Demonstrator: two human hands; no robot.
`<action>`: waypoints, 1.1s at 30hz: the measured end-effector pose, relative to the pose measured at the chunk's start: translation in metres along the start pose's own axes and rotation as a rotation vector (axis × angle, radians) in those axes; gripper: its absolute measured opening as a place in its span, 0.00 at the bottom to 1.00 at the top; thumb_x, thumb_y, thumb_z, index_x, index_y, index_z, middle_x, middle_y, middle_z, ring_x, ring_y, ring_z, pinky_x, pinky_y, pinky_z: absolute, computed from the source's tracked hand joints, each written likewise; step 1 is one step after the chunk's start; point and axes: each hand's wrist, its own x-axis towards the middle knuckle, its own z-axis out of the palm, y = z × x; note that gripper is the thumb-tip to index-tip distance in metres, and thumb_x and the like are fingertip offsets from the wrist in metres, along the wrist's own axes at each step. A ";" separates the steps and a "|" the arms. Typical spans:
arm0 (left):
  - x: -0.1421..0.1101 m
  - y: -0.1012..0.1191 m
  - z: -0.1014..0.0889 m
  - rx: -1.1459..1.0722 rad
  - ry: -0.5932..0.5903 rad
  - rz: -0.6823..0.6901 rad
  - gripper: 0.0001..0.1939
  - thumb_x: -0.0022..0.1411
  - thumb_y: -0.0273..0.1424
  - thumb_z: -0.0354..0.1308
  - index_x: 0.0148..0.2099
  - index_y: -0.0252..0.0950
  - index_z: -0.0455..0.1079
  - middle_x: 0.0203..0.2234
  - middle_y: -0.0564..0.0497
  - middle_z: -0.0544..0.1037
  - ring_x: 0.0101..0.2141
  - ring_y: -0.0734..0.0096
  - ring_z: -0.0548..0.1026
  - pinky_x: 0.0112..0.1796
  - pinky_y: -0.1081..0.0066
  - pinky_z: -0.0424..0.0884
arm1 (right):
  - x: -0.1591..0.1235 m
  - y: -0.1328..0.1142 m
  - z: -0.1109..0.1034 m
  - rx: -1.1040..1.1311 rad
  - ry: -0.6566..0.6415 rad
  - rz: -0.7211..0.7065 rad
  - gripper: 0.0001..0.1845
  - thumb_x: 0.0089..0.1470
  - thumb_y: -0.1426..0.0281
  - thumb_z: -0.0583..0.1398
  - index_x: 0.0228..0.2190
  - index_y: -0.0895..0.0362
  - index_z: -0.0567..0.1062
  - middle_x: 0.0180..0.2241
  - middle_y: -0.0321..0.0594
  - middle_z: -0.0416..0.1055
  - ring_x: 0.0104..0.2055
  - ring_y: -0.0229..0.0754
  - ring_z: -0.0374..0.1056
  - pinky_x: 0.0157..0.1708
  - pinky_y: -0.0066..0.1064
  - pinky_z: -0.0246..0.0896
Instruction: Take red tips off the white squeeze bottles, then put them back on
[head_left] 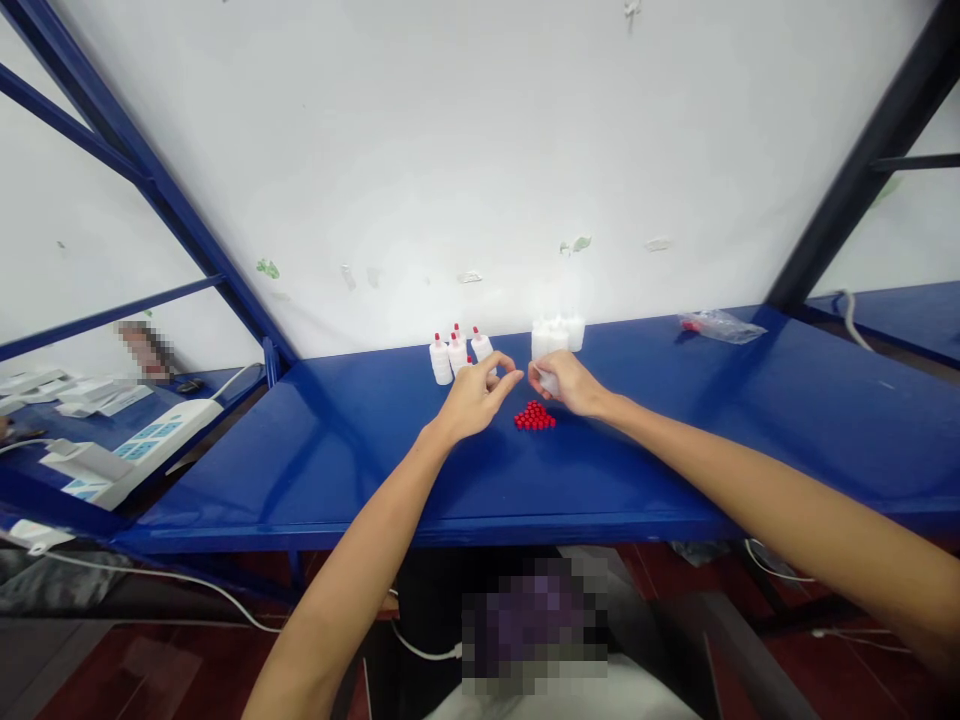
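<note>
My right hand [568, 383] is closed around a small white bottle [549, 382], mostly covered by the fingers. Close by on its left, my left hand [476, 398] has thumb and index finger bent together in a pinch; whatever lies between the tips is too small to make out. Small red caps [535, 417] lie in a pile on the table just below the two hands. Behind my left hand stand several white bottles with red caps [441, 362], some partly hidden by it. Uncapped white bottles [574, 332] stand grouped behind my right hand.
The blue table [337, 430] runs along a white wall. A clear plastic bag [721, 326] with something red in it lies at the back right. On the left, past the blue frame [217, 270], are a power strip [146, 445] and white boxes [101, 392].
</note>
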 end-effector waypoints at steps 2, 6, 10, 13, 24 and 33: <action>0.001 0.006 0.005 -0.091 0.038 0.022 0.14 0.68 0.42 0.51 0.45 0.37 0.67 0.18 0.58 0.68 0.18 0.78 0.64 0.24 0.76 0.59 | -0.001 -0.001 0.003 -0.040 -0.032 -0.058 0.24 0.59 0.62 0.45 0.17 0.56 0.67 0.16 0.37 0.62 0.20 0.37 0.58 0.25 0.32 0.52; 0.001 0.010 0.010 -0.084 0.046 0.058 0.11 0.67 0.38 0.53 0.45 0.36 0.68 0.16 0.61 0.63 0.19 0.79 0.61 0.26 0.76 0.58 | -0.002 -0.003 0.006 -0.094 -0.016 -0.143 0.20 0.60 0.60 0.46 0.21 0.55 0.64 0.18 0.34 0.61 0.22 0.37 0.57 0.27 0.31 0.52; -0.001 0.008 0.010 -0.058 0.059 0.047 0.11 0.66 0.37 0.53 0.45 0.36 0.69 0.14 0.62 0.59 0.17 0.80 0.56 0.23 0.77 0.54 | -0.004 -0.006 0.005 -0.137 0.009 -0.177 0.15 0.61 0.57 0.50 0.31 0.55 0.65 0.20 0.31 0.60 0.23 0.37 0.57 0.27 0.30 0.51; -0.002 0.007 0.009 -0.056 0.019 0.034 0.11 0.64 0.35 0.54 0.46 0.35 0.70 0.13 0.63 0.59 0.16 0.81 0.55 0.22 0.77 0.52 | -0.005 -0.005 0.005 -0.133 -0.010 -0.164 0.14 0.61 0.56 0.52 0.36 0.55 0.65 0.18 0.28 0.58 0.21 0.36 0.55 0.25 0.29 0.49; 0.002 0.004 0.025 -0.397 -0.062 -0.006 0.15 0.63 0.39 0.57 0.45 0.34 0.68 0.17 0.60 0.65 0.17 0.82 0.60 0.21 0.79 0.56 | -0.003 -0.009 0.008 -0.004 -0.024 -0.200 0.08 0.58 0.64 0.52 0.31 0.55 0.65 0.18 0.28 0.58 0.20 0.35 0.54 0.23 0.29 0.49; 0.012 -0.021 -0.019 -0.438 0.534 -0.136 0.15 0.54 0.38 0.65 0.38 0.32 0.73 0.14 0.60 0.64 0.16 0.82 0.58 0.21 0.78 0.54 | 0.003 0.007 -0.001 -0.243 0.120 -0.024 0.08 0.56 0.70 0.45 0.36 0.53 0.62 0.20 0.32 0.65 0.26 0.42 0.61 0.33 0.34 0.55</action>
